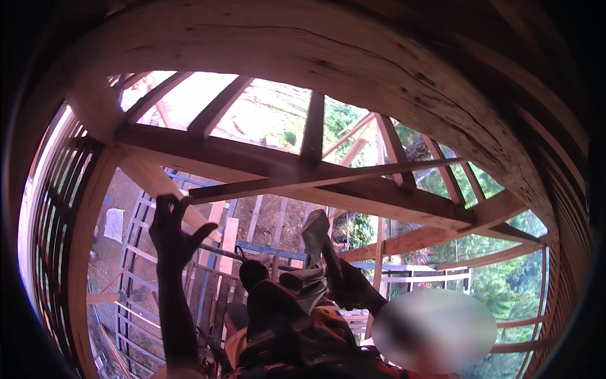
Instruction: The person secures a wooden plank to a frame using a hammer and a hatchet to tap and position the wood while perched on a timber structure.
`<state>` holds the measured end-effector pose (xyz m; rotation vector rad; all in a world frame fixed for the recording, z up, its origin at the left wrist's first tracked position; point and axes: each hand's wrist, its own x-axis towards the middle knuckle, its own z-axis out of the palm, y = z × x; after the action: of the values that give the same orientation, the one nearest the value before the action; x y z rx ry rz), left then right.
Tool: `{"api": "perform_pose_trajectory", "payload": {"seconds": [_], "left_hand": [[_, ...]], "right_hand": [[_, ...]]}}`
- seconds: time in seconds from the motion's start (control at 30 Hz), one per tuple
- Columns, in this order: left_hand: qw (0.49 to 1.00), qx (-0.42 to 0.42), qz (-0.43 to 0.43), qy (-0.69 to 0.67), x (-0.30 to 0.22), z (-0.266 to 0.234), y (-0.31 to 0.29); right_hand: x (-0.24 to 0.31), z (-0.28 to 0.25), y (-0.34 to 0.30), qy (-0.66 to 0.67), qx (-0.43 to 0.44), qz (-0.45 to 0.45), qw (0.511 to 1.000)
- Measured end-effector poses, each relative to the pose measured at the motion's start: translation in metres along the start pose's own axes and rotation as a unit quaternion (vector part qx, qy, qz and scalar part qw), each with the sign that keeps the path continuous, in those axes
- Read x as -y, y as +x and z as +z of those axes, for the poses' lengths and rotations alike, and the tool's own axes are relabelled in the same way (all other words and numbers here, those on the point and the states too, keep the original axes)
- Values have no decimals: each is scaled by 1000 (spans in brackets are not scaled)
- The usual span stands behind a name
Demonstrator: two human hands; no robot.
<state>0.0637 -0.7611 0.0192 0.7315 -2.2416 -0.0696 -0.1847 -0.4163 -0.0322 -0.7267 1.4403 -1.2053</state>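
Note:
My left hand [172, 232] is raised with its thumb spread away from the fingers. The fingertips are at the left end of a thin wooden batten [278, 185]; whether they touch it I cannot tell. This batten slants across a thick horizontal beam [252, 163]. Low in the middle, my right hand [350, 287] is closed around the handle of a hatchet-like tool, whose broad pale head [315, 232] points up. Close beside that hand, a pouch [306, 281] with pale flaps hangs at my front, next to a dark rounded object [254, 274].
A large cracked timber [303, 38] arches overhead. Rafters [314, 126] rise from the beam, and a diagonal brace [151, 177] meets it at left. Far below are wooden framing [132, 252] and bare soil [268, 221]. Slats line the left side; trees [511, 271] stand at right. A blurred patch hides the lower right.

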Motion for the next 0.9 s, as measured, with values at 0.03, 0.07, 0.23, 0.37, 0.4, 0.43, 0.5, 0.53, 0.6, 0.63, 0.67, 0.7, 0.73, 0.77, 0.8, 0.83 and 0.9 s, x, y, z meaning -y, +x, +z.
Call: {"api": "perform_pose_trajectory", "payload": {"seconds": [0.03,0.07,0.23,0.37,0.4,0.43,0.5,0.53,0.6,0.63,0.67,0.7,0.73,0.77,0.8,0.83,0.9], "left_hand": [[998,60,33,-17,-3,16,23],[990,119,67,-33,-7,31,41],[955,247,166,14,-56,106,92],[960,244,115,-74,-73,136,88],[956,253,99,-113,-80,131,86],[951,277,96,-99,-86,126,78],[959,239,131,-80,-94,117,52],[965,210,142,-70,-104,106,45],[964,197,163,-74,-128,105,30],[965,218,127,-76,-140,109,26],[965,214,120,-92,-148,115,30],[965,211,112,-108,-156,124,38],[965,210,99,-125,-164,133,44],[962,222,89,-131,-175,142,52],[960,233,78,-136,-189,152,61],[959,237,78,-138,-203,166,67],[957,247,75,-136,-229,192,75]], "right_hand": [[1,-14,-20,75,3,-2,997],[0,-24,-38,151,5,-7,989],[-39,-31,-87,213,-178,40,960],[-78,-28,-92,182,-323,68,926],[-84,-31,-97,211,-325,43,921],[-85,-34,-101,237,-324,20,916],[-71,-41,-96,212,-350,22,912],[-60,-46,-88,265,-340,-5,902],[-57,-72,-77,166,-364,-15,916],[-47,-83,-69,149,-371,-34,916],[-34,-95,-61,131,-377,-54,915],[-22,-107,-53,113,-382,-75,914],[-13,-120,-50,119,-384,-70,913],[-4,-130,-47,132,-386,-85,909],[6,-138,-46,145,-388,-100,905],[15,-146,-49,160,-381,-94,906],[27,-148,-45,142,-400,-100,900]]}}
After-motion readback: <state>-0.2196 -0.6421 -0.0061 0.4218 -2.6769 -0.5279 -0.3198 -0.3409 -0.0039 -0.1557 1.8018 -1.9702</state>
